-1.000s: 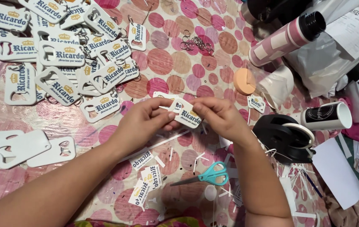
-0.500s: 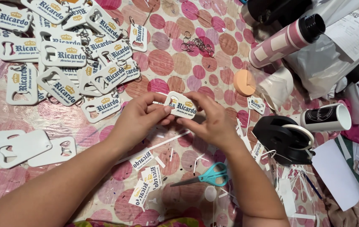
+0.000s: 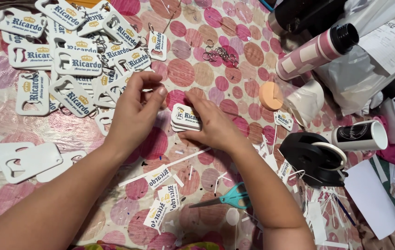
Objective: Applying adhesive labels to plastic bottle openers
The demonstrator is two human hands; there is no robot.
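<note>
A small white printed tag (image 3: 186, 116) is pinched in the right hand (image 3: 211, 124) near the surface's middle; the left hand (image 3: 135, 111) is curled beside it, fingertips together. Many finished tags (image 3: 68, 55) are piled at the far-left corner; blank tags (image 3: 19, 159) and loose stickers (image 3: 163, 201) remain.

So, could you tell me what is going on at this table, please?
A person is working over a pink spotted tablecloth. The right hand holds a small stack of white printed tags, while the left hand hovers beside it, fingers pinched. A pile of finished white tags lies upper left, loose metal rings above, and teal scissors below.
</note>
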